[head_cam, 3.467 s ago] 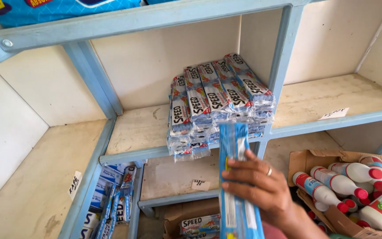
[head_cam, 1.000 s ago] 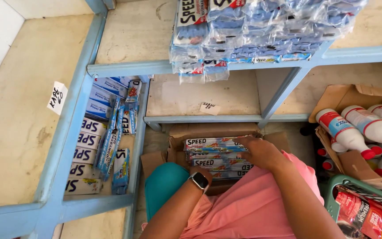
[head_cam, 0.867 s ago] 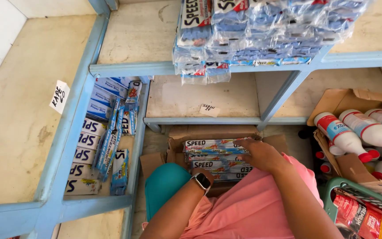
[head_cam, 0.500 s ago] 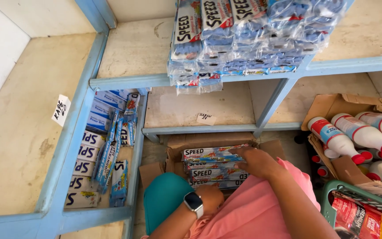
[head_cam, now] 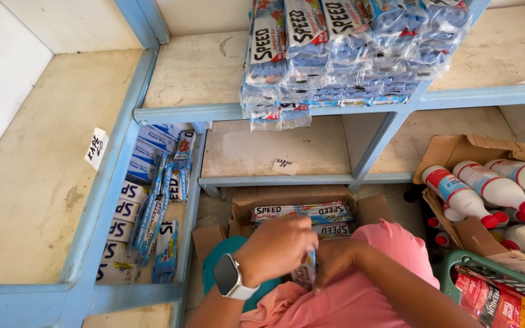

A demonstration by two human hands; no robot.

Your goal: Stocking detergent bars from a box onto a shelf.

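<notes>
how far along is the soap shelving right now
Done: a pile of wrapped soap bars lies on the upper shelf. In hand: left hand and right hand grip a bar pack over the cardboard box. Left: packs remain in that box.

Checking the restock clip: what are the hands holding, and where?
Both hands grip one soap pack between them, over the open box; only a strip of it shows, so which part cannot be told.

Two hands close together, low down

The left hand [head_cam: 274,246] with a watch on its wrist curls its fingers shut. The right hand [head_cam: 334,258] sits just beside it, fingers bent, touching it.
</notes>
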